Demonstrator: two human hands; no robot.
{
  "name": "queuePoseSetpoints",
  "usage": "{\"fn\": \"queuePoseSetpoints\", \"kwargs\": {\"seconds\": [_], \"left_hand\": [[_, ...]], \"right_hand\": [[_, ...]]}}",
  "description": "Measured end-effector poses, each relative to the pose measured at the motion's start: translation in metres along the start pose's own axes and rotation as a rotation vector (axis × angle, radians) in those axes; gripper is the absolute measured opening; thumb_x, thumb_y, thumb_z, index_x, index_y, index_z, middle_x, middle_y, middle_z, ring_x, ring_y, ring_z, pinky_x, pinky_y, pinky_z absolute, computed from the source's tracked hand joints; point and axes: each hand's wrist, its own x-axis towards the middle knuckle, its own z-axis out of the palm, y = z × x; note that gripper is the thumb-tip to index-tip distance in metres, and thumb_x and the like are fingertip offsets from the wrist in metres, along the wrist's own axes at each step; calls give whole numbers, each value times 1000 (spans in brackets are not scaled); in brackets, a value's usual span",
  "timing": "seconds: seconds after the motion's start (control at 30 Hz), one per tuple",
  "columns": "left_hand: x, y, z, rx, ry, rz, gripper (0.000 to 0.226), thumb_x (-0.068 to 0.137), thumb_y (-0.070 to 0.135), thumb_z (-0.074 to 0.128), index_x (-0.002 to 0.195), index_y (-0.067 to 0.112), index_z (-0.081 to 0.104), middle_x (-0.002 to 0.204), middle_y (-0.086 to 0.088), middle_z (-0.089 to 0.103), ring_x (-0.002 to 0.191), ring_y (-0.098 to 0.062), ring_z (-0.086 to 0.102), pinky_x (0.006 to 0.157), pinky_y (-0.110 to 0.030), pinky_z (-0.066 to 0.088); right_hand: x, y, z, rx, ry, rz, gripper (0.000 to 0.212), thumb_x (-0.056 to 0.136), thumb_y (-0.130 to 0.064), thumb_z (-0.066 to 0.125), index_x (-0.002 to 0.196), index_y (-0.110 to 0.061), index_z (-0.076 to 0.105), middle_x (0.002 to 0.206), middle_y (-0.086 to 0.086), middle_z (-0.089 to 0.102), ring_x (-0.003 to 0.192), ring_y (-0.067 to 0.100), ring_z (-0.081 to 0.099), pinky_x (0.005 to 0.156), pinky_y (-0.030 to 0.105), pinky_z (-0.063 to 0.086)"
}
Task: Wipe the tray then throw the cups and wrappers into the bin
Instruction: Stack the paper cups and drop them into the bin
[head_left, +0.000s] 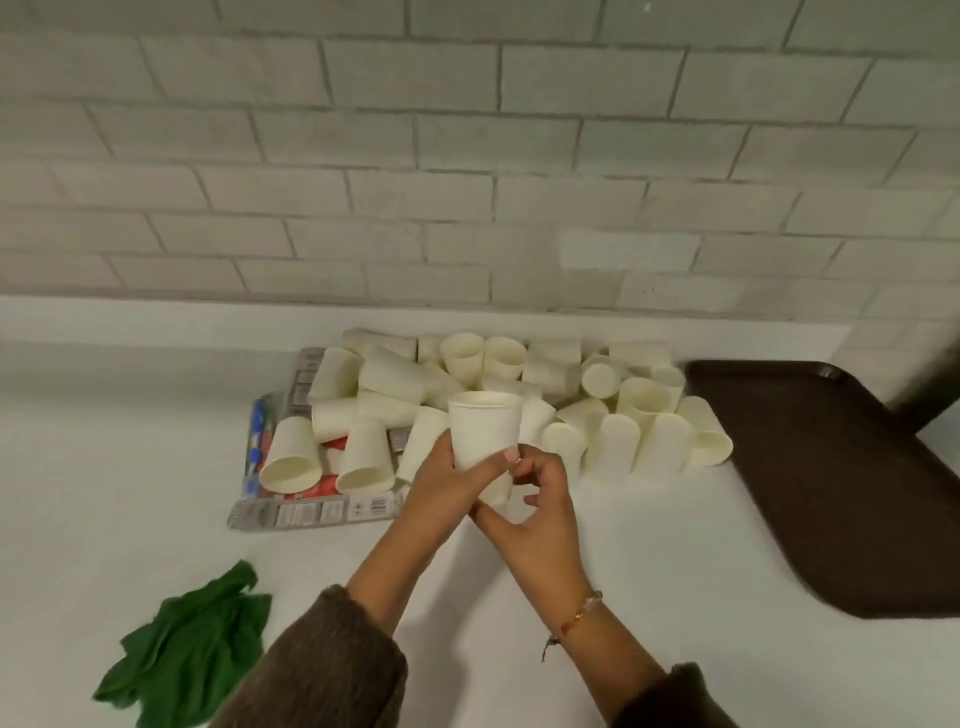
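Cup (483, 426) upright between both hands: left fingers (500, 460) wrap its side, right fingers (523, 467) curl round its base.

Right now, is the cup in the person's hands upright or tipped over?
Upright. The held cup has its open rim on top, base down; the left hand grips its side.
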Motion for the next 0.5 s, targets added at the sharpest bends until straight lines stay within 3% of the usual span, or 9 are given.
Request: {"fn": "queuePoseSetpoints", "kwargs": {"seconds": [0.1, 0.23, 0.3, 0.43, 0.5], "left_hand": [[0, -5, -40, 37, 109, 12, 50, 72, 36, 76, 116, 23, 55, 102, 5, 66, 93, -10, 64, 71, -24, 51], [5, -13, -82, 39, 183, -17, 62, 71, 36, 77, 125, 22, 50, 113, 1, 62, 101, -17, 61, 82, -36, 53], [5, -18, -95, 17, 173, -31, 70, 64, 40, 79, 126, 22, 50, 115, 0, 62, 101, -18, 61, 79, -39, 55], [4, -24, -106, -10, 174, 9, 72, 61, 39, 82, 123, 26, 48, 113, 3, 60, 97, -10, 59, 52, -15, 49], [4, -25, -110, -60, 203, 28, 82, 53, 41, 83, 124, 26, 45, 115, 3, 59, 102, -14, 58, 60, -19, 54]], "right_hand": [[-7, -2, 26, -82, -140, -115, 40, 70, -16, 76, 101, -23, 50, 115, -11, 52, 110, 3, 50, 92, 12, 40], [15, 0, 40, -321, -147, -167, 43, 74, -7, 69, 113, -15, 54, 129, 2, 47, 119, 19, 46, 101, 37, 42], [30, 4, 49, -475, -120, -104, 47, 75, -14, 71, 119, -18, 53, 132, 3, 44, 117, 24, 45, 98, 42, 43], [58, 17, 67, -743, -180, 26, 63, 80, -40, 67, 136, -31, 39, 146, 2, 27, 124, 29, 34, 101, 44, 40], [70, 25, 75, -923, -264, 61, 66, 83, -48, 60, 141, -34, 32, 149, 2, 23, 126, 31, 31, 102, 45, 38]]}}
